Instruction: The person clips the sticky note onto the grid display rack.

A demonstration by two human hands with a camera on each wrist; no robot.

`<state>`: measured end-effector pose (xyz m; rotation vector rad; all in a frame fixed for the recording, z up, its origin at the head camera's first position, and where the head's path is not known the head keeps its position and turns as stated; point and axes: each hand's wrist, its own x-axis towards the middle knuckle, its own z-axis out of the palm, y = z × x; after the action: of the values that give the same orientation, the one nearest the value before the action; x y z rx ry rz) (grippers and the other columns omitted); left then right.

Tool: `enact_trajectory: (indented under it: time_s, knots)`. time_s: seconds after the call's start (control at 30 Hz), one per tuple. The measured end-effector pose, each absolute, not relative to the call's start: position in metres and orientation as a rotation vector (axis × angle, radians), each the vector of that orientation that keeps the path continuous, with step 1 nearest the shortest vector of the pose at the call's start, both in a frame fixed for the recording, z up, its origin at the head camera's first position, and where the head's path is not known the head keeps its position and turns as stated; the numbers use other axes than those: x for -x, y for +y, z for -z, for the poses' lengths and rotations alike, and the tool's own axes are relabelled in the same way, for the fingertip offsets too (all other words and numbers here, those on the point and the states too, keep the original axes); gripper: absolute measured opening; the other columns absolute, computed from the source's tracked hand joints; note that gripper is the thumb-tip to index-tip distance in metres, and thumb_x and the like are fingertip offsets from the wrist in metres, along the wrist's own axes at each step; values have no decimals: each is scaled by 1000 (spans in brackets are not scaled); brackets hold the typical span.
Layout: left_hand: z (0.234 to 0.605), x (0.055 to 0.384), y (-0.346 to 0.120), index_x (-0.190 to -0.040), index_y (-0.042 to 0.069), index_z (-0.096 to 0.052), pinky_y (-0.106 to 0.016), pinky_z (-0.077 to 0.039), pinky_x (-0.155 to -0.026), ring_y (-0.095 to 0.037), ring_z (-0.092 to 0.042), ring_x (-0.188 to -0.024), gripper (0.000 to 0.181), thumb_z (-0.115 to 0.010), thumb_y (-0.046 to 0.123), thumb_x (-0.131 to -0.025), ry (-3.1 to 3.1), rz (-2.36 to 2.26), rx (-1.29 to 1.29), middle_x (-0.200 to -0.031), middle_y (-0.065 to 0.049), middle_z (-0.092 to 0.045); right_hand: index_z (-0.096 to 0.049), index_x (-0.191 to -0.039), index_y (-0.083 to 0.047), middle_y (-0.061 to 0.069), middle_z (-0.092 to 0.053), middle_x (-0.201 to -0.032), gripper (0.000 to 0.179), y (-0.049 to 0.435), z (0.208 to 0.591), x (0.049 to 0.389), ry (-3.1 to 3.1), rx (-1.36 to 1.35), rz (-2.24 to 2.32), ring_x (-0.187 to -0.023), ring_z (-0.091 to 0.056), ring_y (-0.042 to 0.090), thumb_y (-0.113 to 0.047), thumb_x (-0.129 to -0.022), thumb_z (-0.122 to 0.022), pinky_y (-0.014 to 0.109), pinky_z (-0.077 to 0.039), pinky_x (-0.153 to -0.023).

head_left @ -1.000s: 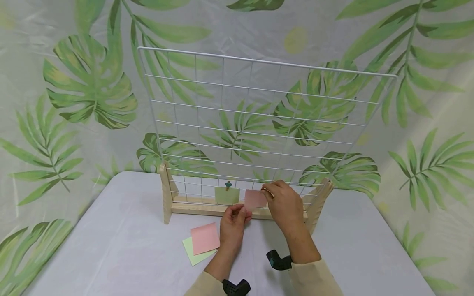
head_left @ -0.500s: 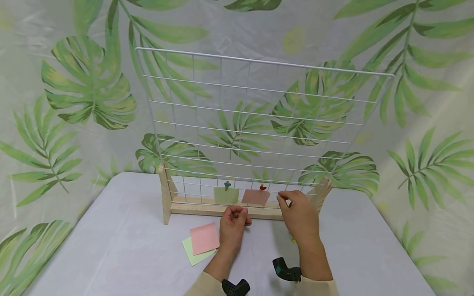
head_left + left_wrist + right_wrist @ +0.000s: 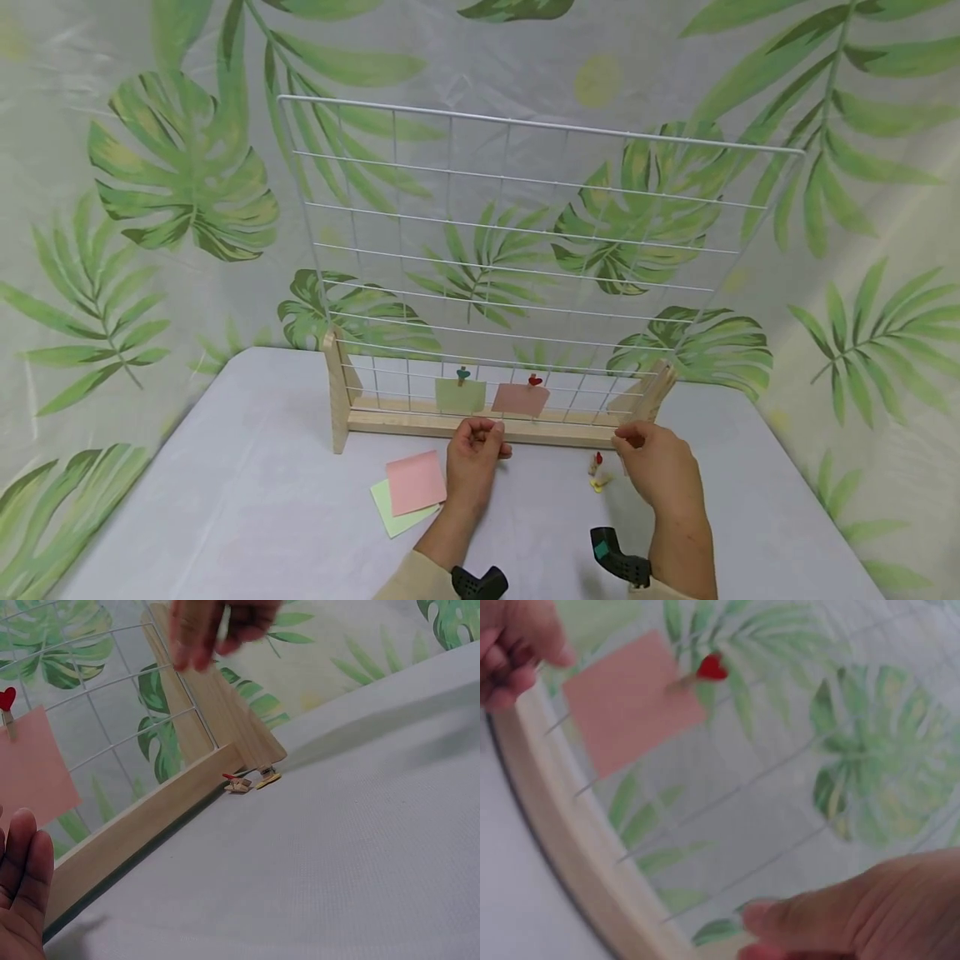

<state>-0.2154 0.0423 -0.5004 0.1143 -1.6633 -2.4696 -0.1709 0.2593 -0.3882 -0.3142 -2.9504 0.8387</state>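
Note:
A pink note [image 3: 517, 404] hangs low on the white wire grid [image 3: 480, 268], pinned by a small wooden clip with a red heart [image 3: 713, 667]. To its left a green note [image 3: 453, 400] hangs from a clip with a teal heart [image 3: 462, 374]. My left hand [image 3: 472, 467] stays just below the pink note, fingers loosely curled around nothing. My right hand [image 3: 663, 471] is in the air by the stand's right foot, with nothing seen in its bent fingers. Near it two small clips, one red [image 3: 238, 784] and one yellow [image 3: 268, 778], lie on the table.
Loose pink [image 3: 416, 483] and green sticky notes [image 3: 397, 517] overlap on the white tablecloth [image 3: 247, 500], left of my left hand. The wooden stand [image 3: 427, 425] holds the grid upright. A leaf-patterned curtain [image 3: 195, 308] hangs behind.
My right hand has let go of the pink note, now clipped to the grid, and moved right and down, baring the two clips on the table. The left hand has lowered off the note slightly.

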Motion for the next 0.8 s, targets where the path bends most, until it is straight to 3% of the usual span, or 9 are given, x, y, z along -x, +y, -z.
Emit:
enact_trajectory:
  time_s: [0.23, 0.47, 0.67, 0.8]
  knots:
    - [501, 215, 43, -105, -3, -60, -22, -59, -65, -8, -67, -61, 20, -71, 9, -95, -1684, 2472, -133, -75, 1, -61, -65, -122, 2, 24, -71, -111, 39, 267, 431, 180, -3099, 390, -889, -93, -67, 33, -26, -94, -68, 48, -54, -72]
    - [498, 212, 42, -106, -3, -61, -21, -58, -65, -9, -66, -63, 20, -71, 10, -95, -1712, 2461, -99, -78, 1, -59, -64, -103, -1, 15, -67, -90, 35, 267, 456, 184, -3060, 386, -947, -83, -61, 29, -21, -80, -81, 40, -47, -67]
    - [489, 212, 29, -106, -3, -61, -20, -59, -65, -8, -65, -61, 20, -71, 11, -95, -1960, 2396, 171, -77, -1, -59, -70, -99, -1, 9, -71, -84, 27, 272, 459, 184, -3070, 320, -929, -80, -64, 25, -16, -79, -79, 42, -50, -71]
    - [477, 210, 13, -103, 6, -67, -21, -57, -61, -8, -64, -61, 15, -71, 19, -97, -2327, 2140, 362, -74, 0, -62, -74, -96, -3, 8, -72, -85, 22, 268, 457, 186, -3084, 306, -931, -82, -64, 25, -17, -80, -78, 42, -50, -73]
